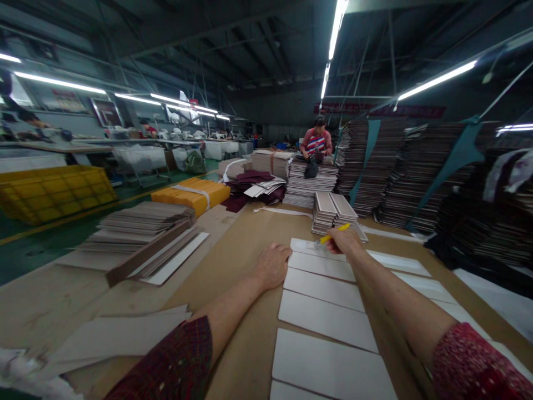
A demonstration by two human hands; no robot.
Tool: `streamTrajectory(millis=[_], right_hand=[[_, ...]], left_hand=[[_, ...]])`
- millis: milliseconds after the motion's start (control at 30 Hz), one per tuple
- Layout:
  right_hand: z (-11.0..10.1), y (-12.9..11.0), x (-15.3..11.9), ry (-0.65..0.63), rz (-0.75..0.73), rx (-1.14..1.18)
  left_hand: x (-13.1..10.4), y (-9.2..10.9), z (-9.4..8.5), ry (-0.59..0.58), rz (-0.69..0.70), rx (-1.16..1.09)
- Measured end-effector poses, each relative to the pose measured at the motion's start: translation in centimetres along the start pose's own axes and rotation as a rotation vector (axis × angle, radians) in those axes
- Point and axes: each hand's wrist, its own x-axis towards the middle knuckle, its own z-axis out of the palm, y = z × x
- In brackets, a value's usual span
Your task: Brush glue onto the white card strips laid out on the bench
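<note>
white card panels (322, 304) lie edge to edge in a column down the brown paper-covered table (233, 266), with a 2nd column (416, 278) just beside it on the right, partly hidden by the forearm. the even row puts every panel within reach of 1 straight pass from where the person stands.

the right hand (343, 240) is at the far end of the column, fingers closed round a yellow tool (333, 234) with its tip down on the farthest panel; it looks like a small knife or a marker, but the blur makes it hard to tell which. the grip is low and near the tip, which suits careful pressure on a flat sheet. the left hand (272, 265) rests beside the column's left edge, knuckles up and fingers curled under; it seems to press down on the paper or the panel edge, probably to steady things, though whether it holds anything cannot be told.

beyond the hands, 2 short stacks of grey board (333, 211) stand near the tool, close enough to draw from. a fanned pile of brown boards (145, 233) sits well apart on the left, and loose sheets (125, 333) lie by the near left corner. a yellow bundle (191, 194) and dark maroon pieces (250, 186) lie farther up the table. tall dark stacks (416, 172) rise on the right. a co-worker in a striped top (316, 143) sits at the far end behind more piles.
</note>
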Motion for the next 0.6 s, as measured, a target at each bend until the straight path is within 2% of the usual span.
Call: streamTrajectory(millis=[333,600], right_hand=[[-4.9,2.3,0.6,0.084,-0.002,-0.055],[-7.5,2.9,0.2,0.117,0.016,-0.087]], left_hand=[[0.1,-0.3,0.3,0.012,0.02,0.001],[0.1,-0.2,0.2,0.008,0.005,0.003]])
